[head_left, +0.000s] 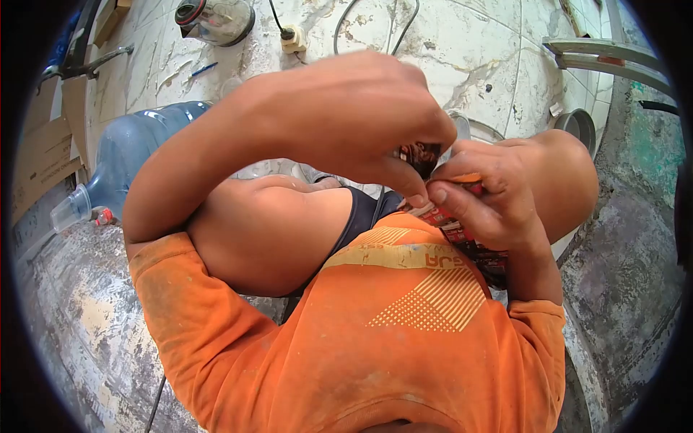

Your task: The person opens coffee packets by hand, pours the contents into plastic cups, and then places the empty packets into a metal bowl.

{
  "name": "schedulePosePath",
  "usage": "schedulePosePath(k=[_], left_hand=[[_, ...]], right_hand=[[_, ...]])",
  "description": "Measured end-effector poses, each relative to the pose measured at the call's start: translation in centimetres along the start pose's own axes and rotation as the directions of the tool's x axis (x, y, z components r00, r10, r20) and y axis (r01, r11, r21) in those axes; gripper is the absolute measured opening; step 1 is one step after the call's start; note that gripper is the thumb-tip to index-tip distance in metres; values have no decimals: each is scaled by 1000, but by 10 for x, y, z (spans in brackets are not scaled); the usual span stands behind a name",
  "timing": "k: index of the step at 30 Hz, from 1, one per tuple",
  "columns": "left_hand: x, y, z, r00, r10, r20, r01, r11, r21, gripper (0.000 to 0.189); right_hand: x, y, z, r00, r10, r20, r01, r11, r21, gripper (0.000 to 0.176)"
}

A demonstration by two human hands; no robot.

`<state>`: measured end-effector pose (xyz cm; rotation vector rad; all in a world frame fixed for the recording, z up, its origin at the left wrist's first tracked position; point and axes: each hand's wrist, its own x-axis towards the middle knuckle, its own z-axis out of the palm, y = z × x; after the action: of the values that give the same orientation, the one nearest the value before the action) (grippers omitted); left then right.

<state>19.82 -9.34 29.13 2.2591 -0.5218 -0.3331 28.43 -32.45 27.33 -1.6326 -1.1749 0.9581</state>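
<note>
A strip of shiny red, black and brown sachets (462, 232) runs in front of my chest, its lower part hanging beside my orange shirt. Its printing is too small to read. My left hand (361, 108) arches over from the left, thumb and fingers closed at the upper end, where a dark brown piece of wrapper (420, 155) shows under the palm. Closed round the strip just to the right is my right hand (491, 191), its thumb almost touching the left thumb. An orange bit shows between the right fingers. What lies inside the left fist is partly hidden.
On the left a large blue water bottle (137, 141) lies on its side near a small red-capped bottle (105, 216). A glass jug (216, 20), power socket (292, 40) and blue pen (204, 69) are ahead. A metal pan (577, 128) and ladder-like frame (606, 58) stand right.
</note>
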Motion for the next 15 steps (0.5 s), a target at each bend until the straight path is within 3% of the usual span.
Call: schedulePosePath(k=[2,6,8,12,15], left_hand=[[6,-2,7,989,-21,147,25,999,-25,19],[7,2,7,977,20,211,-31,998,49,16],[5,3,10,986,115,124,-123,990,65,16],[-2,2,-1,990,114,81,-118,993,33,17],[-23,-14,-26,994,103,-26,-105,983,-151,20]], right_hand=[[-3,6,8,1000,1,-2,-1,998,63,10],[-2,4,4,995,5,96,-6,1000,6,8],[-4,8,8,999,-23,33,24,999,-27,7],[-5,1,-5,1000,-8,-25,9,998,63,8],[-8,-7,-20,998,40,-43,-39,999,23,11]])
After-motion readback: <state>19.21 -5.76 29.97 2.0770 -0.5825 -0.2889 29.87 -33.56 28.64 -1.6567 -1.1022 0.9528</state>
